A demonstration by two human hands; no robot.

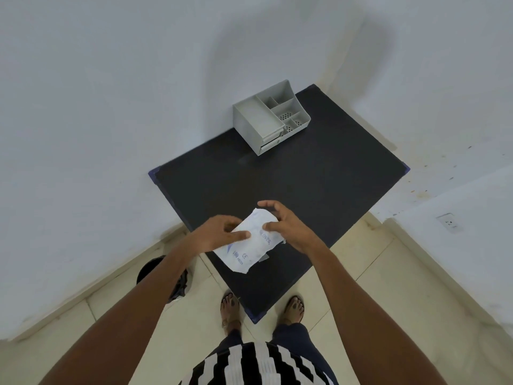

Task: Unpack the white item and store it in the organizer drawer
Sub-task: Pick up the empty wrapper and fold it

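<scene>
A white plastic packet (251, 245) with blue print reading "gloves" and "100" is held above the near part of the black table (299, 187). My left hand (219, 233) grips the packet's left edge, thumb on top. My right hand (283, 222) holds its right edge with the thumb pressed on the packet and the fingers curled over the far corner. The grey organizer (270, 116) stands at the far end of the table against the wall, with open top compartments and two shut drawers on its front.
White walls close in on the left, back and right of the table. A black bin with a liner (161, 276) stands on the tiled floor to the left of the table. My feet (230, 307) are at the table's near corner. A wall socket (448, 222) is at the right.
</scene>
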